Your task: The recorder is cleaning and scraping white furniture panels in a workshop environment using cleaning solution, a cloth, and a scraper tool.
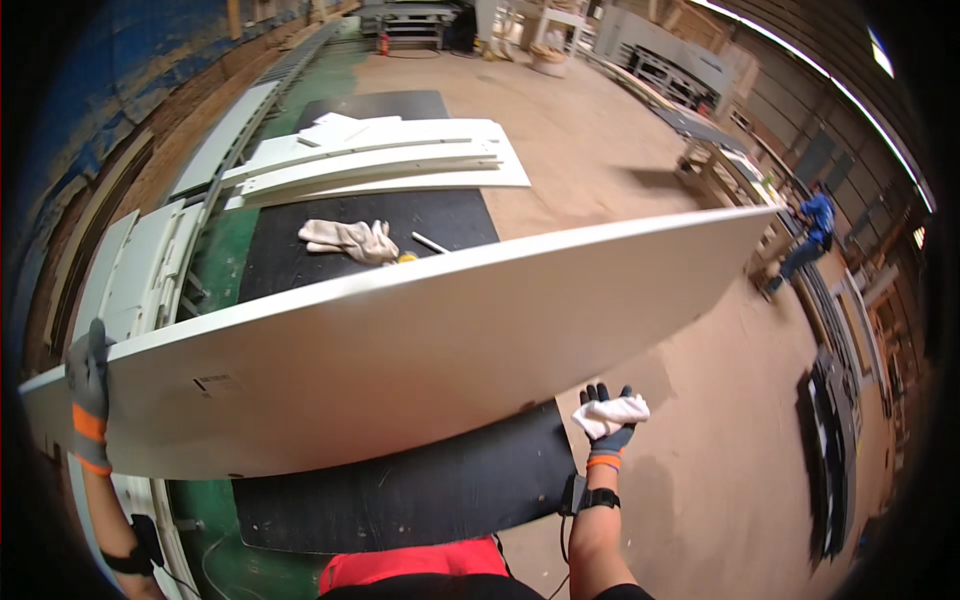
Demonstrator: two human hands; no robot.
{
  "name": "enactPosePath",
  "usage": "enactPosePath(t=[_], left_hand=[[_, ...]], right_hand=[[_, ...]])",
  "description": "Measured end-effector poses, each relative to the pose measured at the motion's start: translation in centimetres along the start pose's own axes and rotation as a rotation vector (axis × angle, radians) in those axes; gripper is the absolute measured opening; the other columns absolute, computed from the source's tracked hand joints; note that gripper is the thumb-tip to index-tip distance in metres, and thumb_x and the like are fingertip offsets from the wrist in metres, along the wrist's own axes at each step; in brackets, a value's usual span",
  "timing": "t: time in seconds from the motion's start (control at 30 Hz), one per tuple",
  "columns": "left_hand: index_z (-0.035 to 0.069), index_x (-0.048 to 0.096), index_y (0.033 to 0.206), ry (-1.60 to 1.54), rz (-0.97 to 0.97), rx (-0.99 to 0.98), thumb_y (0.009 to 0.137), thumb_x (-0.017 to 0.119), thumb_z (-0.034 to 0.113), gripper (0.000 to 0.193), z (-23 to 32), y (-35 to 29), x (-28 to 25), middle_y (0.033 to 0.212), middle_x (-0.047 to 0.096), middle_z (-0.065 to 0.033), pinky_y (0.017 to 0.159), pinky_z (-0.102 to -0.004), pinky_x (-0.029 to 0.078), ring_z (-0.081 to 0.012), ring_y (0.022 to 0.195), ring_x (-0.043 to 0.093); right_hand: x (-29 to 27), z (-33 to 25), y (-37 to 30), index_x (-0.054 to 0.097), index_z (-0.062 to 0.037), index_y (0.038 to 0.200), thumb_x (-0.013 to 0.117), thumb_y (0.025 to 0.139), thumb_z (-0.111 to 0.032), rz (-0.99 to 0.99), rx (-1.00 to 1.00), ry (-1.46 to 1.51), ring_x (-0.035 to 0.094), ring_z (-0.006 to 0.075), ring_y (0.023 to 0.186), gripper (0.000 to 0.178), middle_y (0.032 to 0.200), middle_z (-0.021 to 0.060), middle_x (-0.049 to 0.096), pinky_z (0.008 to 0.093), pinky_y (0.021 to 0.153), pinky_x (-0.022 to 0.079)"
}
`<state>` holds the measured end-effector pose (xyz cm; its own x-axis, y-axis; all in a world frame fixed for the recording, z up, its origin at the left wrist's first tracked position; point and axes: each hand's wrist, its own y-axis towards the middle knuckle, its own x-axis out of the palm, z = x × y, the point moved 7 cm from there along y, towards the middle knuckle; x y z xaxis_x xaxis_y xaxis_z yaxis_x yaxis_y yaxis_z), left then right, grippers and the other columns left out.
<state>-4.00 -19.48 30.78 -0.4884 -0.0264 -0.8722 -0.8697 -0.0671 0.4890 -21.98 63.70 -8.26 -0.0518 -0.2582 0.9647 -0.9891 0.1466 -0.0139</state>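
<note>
A long white panel (450, 350) stands on its edge, tilted, across the black tabletop (400, 500) in front of me. My left hand (88, 375), in a grey and orange work glove, grips the panel's upper edge near its left end. My right hand (612, 432), gloved alike, is palm up beside the panel's lower edge at the right. A folded white cloth (610, 414) lies across that palm, held there with the fingertips showing beyond it. Whether those fingertips touch the panel I cannot tell.
Behind the panel lie a pair of off-white gloves (350, 240) and a small white stick (430, 243). White boards (400, 165) are stacked farther back. A roller conveyor (205, 190) runs along the left. A person in blue (818, 218) works at a bench on the right.
</note>
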Motion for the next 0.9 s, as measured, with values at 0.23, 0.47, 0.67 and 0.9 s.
enactPosePath(t=[0.23, 0.47, 0.67, 0.9], left_hand=[[-0.004, 0.064, 0.065, -0.06, 0.335, -0.106, 0.1, 0.041, 0.047, 0.066, 4.1, 5.0, 1.8, 0.057, 0.056, -0.0199, 0.06, -0.0412, 0.042, -0.0323, 0.055, 0.058], [-0.001, 0.067, 0.076, 0.031, 0.043, -0.228, 0.095, 0.042, 0.032, 0.046, 1.3, 4.9, 7.9, 0.065, 0.059, -0.0218, 0.06, -0.044, 0.042, -0.0381, 0.06, 0.058], [0.001, 0.065, 0.068, -0.026, -0.207, -0.339, 0.095, 0.046, 0.033, 0.046, 1.9, 4.4, 15.4, 0.069, 0.062, -0.0197, 0.07, -0.0458, 0.041, -0.0364, 0.073, 0.057], [-0.001, 0.067, 0.078, 0.015, -0.455, -0.309, 0.097, 0.044, 0.044, 0.054, 2.3, 2.1, 23.3, 0.075, 0.062, -0.0217, 0.074, -0.0472, 0.043, -0.0401, 0.074, 0.058]], right_hand=[[-3.4, -3.5, 7.4, 0.038, -0.0119, 0.095, 0.059, 0.088, -0.039, -0.047, -0.637, -1.417, 0.044, 0.0139, 0.079, 0.036, 0.091, -0.0016, 0.044, 0.0294, 0.074, 0.045], [0.7, -5.9, 0.1, 0.029, -0.0112, 0.093, 0.064, 0.081, -0.021, 0.326, -0.689, -1.57, 0.036, 0.013, 0.073, 0.038, 0.084, -0.0011, 0.034, 0.0288, 0.074, 0.043], [-1.0, -12.9, -9.8, 0.039, -0.0162, 0.086, 0.055, 0.092, -0.033, 0.487, -0.319, -1.089, 0.044, 0.0135, 0.069, 0.024, 0.079, -0.0019, 0.043, 0.0316, 0.064, 0.043], [-3.0, -15.0, -17.8, 0.05, -0.0127, 0.106, 0.048, 0.1, -0.031, 0.656, -0.27, -1.125, 0.053, 0.0136, 0.076, 0.019, 0.093, -0.0004, 0.053, 0.0319, 0.066, 0.047]])
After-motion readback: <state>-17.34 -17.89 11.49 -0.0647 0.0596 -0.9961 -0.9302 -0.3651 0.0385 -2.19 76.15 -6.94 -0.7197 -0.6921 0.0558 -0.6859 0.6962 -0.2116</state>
